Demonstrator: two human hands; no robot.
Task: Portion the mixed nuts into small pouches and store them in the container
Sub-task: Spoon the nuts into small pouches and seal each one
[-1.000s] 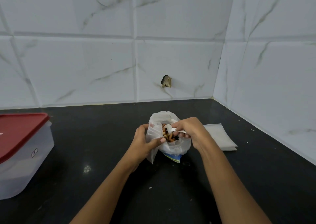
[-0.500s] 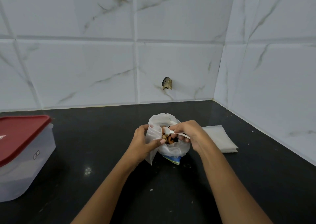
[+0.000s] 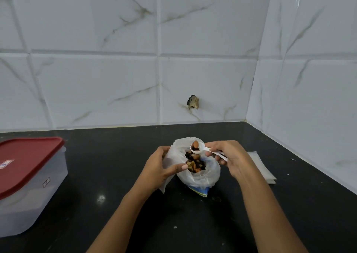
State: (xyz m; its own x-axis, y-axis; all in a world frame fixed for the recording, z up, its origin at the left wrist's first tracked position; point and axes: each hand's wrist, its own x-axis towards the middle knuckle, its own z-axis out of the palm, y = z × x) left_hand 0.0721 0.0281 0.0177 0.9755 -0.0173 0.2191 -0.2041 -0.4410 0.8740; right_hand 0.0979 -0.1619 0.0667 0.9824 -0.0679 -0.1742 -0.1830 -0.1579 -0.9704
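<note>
We see the bag [image 3: 201, 177] of mixed nuts [image 3: 195, 163] standing open on the dark counter [image 3: 116, 175], between our two hands. Our left hand [image 3: 162, 167] grips the bag's rim at 9 o'clock: the thumb lies across the front of the plastic, its tip just short of the nuts, and the other fingers curl round behind the rim. A flat white flap hangs under that palm (we cannot tell whether it belongs to the bag or is a separate pouch).

Our right hand [image 3: 229, 156] sits at the bag's 2 o'clock and pinches the handle of a white plastic spoon [image 3: 199, 148] between thumb and curled fingers. The spoon's bowl points out from those fingertips toward 9 o'clock and hangs over the far side of the bag's mouth, above the heap of nuts and apart from it. One almond [image 3: 196, 144] lies in the bowl, a short way from the fingertips on the handle.

A flat stack of pale pouches [image 3: 262, 167] lies on the counter at 3 o'clock from the bag, partly hidden by our right wrist. The clear container [image 3: 29, 191], closed by its red lid [image 3: 25, 160], stands well apart at 9 o'clock. At 12 o'clock, a chipped hole [image 3: 192, 102] shows in the marbled wall tiles.
</note>
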